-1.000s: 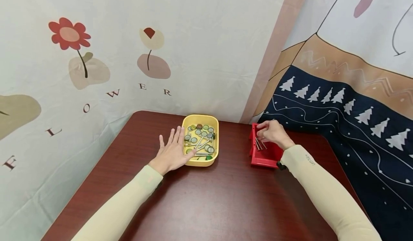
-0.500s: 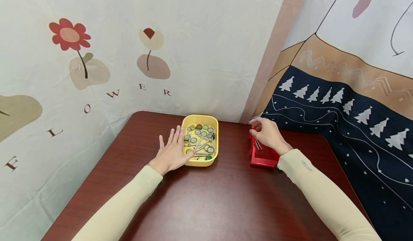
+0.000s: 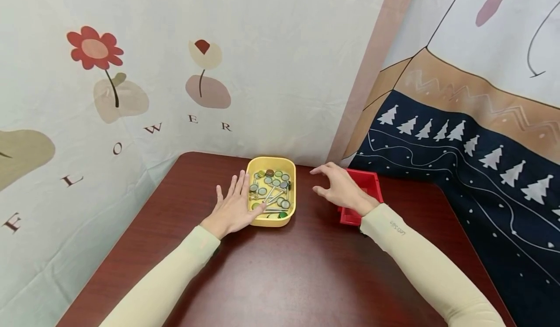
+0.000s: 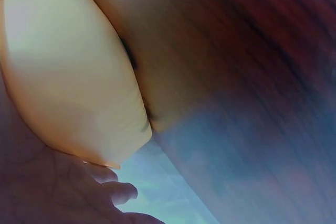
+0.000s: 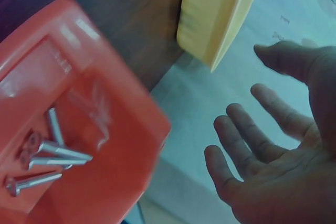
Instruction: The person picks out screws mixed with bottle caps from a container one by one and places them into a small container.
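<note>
My left hand (image 3: 234, 205) lies with straight fingers along the left rim of a yellow plastic tray (image 3: 272, 222). Bottle caps (image 3: 285, 204) and several metal bolts (image 3: 275, 210) are mixed inside that tray. In the left wrist view, the tray's wall (image 4: 73, 66) fills the upper left, and fingers (image 4: 122, 192) show below it. My right hand (image 3: 343, 187) is in the air between the tray and a red bin (image 3: 369, 181), thumb and fingers spread with nothing held. The right wrist view shows several bolts (image 5: 60, 150) lying in the red bin.
Both containers stand near the back edge of a dark red wooden table (image 3: 280, 278). Behind it hangs a pale printed cloth (image 3: 284, 74), and at the right a dark blue cloth with white trees (image 3: 503, 220).
My right hand has left the inside of the red bin and moved left toward the yellow tray, its fingers spreading apart. The left hand has stayed in place on the tray.
</note>
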Action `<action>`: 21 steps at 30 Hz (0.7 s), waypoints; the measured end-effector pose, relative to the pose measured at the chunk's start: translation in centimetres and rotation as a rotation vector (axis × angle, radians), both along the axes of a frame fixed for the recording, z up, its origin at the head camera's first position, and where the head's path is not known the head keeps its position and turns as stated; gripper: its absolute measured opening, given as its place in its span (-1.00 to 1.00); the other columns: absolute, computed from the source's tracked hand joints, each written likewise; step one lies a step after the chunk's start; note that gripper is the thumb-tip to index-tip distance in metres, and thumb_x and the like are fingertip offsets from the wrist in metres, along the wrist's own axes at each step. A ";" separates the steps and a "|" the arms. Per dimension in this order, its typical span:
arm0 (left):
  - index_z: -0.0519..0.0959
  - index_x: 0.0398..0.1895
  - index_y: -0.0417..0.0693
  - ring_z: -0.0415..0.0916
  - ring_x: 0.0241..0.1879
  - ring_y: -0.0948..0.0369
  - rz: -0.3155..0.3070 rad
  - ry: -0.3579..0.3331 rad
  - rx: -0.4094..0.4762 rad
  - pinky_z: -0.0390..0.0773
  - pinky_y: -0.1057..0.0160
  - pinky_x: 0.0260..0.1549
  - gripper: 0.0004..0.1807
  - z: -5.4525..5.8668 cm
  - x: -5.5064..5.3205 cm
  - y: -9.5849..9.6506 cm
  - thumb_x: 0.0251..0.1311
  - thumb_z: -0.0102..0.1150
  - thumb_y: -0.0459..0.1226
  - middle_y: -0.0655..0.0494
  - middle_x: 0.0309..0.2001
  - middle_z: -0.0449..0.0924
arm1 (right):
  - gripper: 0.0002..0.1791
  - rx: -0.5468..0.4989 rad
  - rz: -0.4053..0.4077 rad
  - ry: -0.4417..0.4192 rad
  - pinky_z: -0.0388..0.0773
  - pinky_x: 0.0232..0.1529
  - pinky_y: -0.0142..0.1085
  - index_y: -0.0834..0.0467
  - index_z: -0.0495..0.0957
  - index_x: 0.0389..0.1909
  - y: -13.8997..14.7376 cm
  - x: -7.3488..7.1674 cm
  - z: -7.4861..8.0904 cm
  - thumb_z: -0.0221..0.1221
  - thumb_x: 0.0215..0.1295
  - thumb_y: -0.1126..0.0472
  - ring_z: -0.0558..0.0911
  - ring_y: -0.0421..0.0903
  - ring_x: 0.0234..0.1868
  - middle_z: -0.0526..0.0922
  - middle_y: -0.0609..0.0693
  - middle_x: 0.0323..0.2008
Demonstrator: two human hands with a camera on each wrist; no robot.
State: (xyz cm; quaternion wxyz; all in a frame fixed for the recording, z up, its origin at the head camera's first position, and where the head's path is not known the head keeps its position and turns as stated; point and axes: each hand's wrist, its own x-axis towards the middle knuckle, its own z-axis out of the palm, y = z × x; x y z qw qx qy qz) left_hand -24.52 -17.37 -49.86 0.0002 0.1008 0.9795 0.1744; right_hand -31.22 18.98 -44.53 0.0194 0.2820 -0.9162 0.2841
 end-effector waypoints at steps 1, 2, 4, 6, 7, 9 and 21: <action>-0.25 0.97 -0.18 -0.30 0.97 -0.21 -0.003 0.003 0.001 -0.26 -0.72 0.75 0.30 0.0 0.0 0.0 0.62 0.04 0.45 -0.11 0.98 -0.44 | -0.38 0.015 0.011 -0.001 0.68 0.57 0.18 0.04 0.67 0.55 -0.4 0.0 0.0 0.52 0.54 0.07 0.65 0.19 0.50 0.68 0.16 0.48; -0.26 0.97 -0.17 -0.31 0.97 -0.20 -0.004 0.004 -0.001 -0.26 -0.72 0.75 0.30 0.0 0.0 -0.1 0.61 0.04 0.45 -0.11 0.98 -0.44 | -0.38 0.052 0.000 -0.006 0.65 0.58 0.26 0.07 0.68 0.54 -1.5 1.0 0.9 0.52 0.51 0.14 0.63 0.25 0.51 0.66 0.20 0.49; -0.26 0.98 -0.17 -0.32 0.97 -0.20 -0.006 0.006 -0.005 -0.27 -0.71 0.75 0.30 -0.1 0.0 -0.1 0.62 0.03 0.46 -0.10 0.98 -0.45 | -0.37 0.089 0.024 0.003 0.63 0.60 0.26 0.06 0.67 0.54 -2.4 1.0 0.8 0.53 0.51 0.12 0.62 0.22 0.54 0.65 0.17 0.51; -0.26 0.97 -0.17 -0.32 0.97 -0.20 -0.009 0.009 -0.007 -0.26 -0.72 0.74 0.29 -0.2 0.0 -0.1 0.62 0.03 0.45 -0.10 0.98 -0.44 | -0.37 0.131 0.053 0.020 0.61 0.62 0.24 0.04 0.67 0.54 -3.4 1.1 0.8 0.54 0.51 0.09 0.62 0.19 0.55 0.64 0.14 0.52; -0.26 0.97 -0.17 -0.32 0.97 -0.20 -0.010 0.008 -0.005 -0.27 -0.72 0.74 0.30 -0.2 0.0 -0.2 0.62 0.03 0.45 -0.10 0.98 -0.44 | -0.37 0.151 0.069 0.031 0.60 0.63 0.23 0.03 0.67 0.55 -3.8 1.1 0.7 0.54 0.52 0.07 0.62 0.18 0.55 0.64 0.12 0.52; -0.26 0.97 -0.18 -0.31 0.97 -0.21 -0.011 0.007 -0.004 -0.27 -0.73 0.74 0.29 -0.2 0.0 -0.2 0.63 0.05 0.44 -0.10 0.98 -0.44 | -0.35 0.182 0.097 0.041 0.58 0.65 0.22 0.01 0.67 0.55 -4.7 1.1 0.6 0.55 0.51 0.03 0.63 0.16 0.55 0.64 0.10 0.53; -0.25 0.97 -0.19 -0.30 0.97 -0.23 -0.018 0.011 0.001 -0.27 -0.76 0.72 0.27 -0.1 0.0 -0.2 0.65 0.06 0.41 -0.11 0.98 -0.43 | -0.24 0.338 0.271 0.070 0.58 0.65 0.18 0.09 0.63 0.61 -9.3 0.5 0.4 0.58 0.48 -0.03 0.64 0.21 0.58 0.59 0.21 0.61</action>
